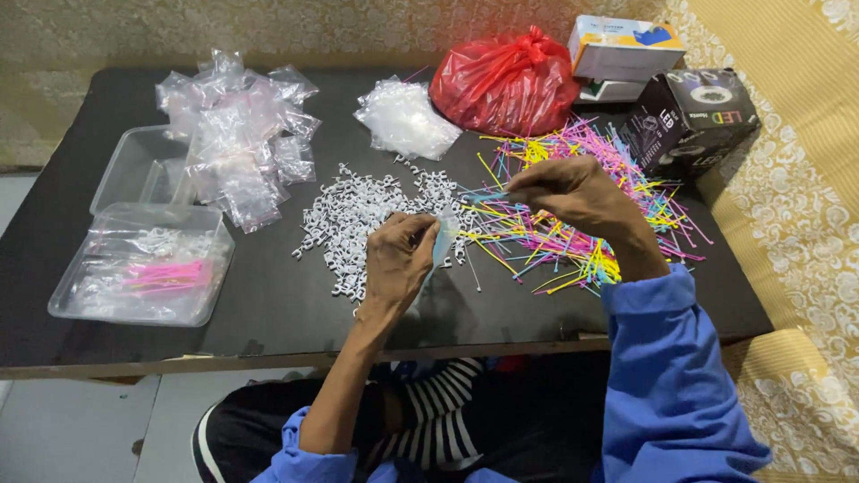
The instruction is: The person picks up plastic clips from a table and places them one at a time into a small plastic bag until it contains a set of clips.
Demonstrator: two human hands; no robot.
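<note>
I see even, soft light from above, with glare on the clear bags (237,134) and the red bag (506,80). The black table (268,295) reads dark, and the edges look slightly softened, perhaps by compression.

R sleeve (680,394) cut by bottom edge, white box (608,90) mostly hidden behind black box (689,121)

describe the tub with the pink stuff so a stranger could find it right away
Start at the black table and go to its near left corner. There sits a clear plastic tub with a lid. Unlike the empty tub behind it, it holds bright pink strips.
</note>
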